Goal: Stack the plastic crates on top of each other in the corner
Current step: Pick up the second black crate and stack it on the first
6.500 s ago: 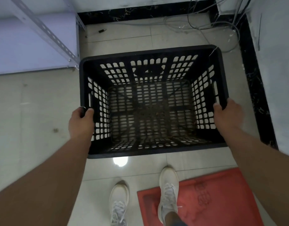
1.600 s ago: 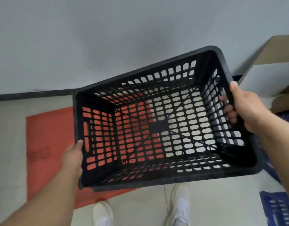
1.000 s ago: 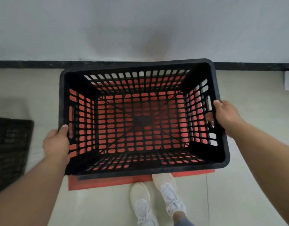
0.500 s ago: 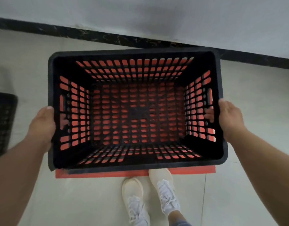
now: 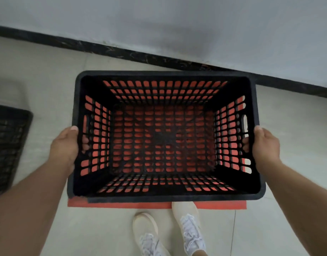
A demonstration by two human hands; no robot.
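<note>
I hold a black slotted plastic crate (image 5: 164,197) by both short sides, open side up and nearly level. My left hand (image 5: 66,145) grips its left rim, with the fingers through the side slots. My right hand (image 5: 264,145) grips the right rim the same way. Directly under the crate lies a red flat thing (image 5: 159,205); its colour shows through the crate's floor and walls, and only its near edge sticks out. Whether the crate touches it I cannot tell. A second black crate (image 5: 7,145) stands on the floor at the far left, cut by the frame.
A grey wall (image 5: 177,24) with a black baseboard (image 5: 159,58) runs just beyond the crate, slanting down to the right. Pale tiled floor (image 5: 288,209) surrounds everything. My two white shoes (image 5: 168,231) stand just behind the red thing's near edge.
Since earlier I turned from the shelf corner, carrying the crate to the red thing by the wall. Over the last second the crate has sunk lower over it and levelled out.
</note>
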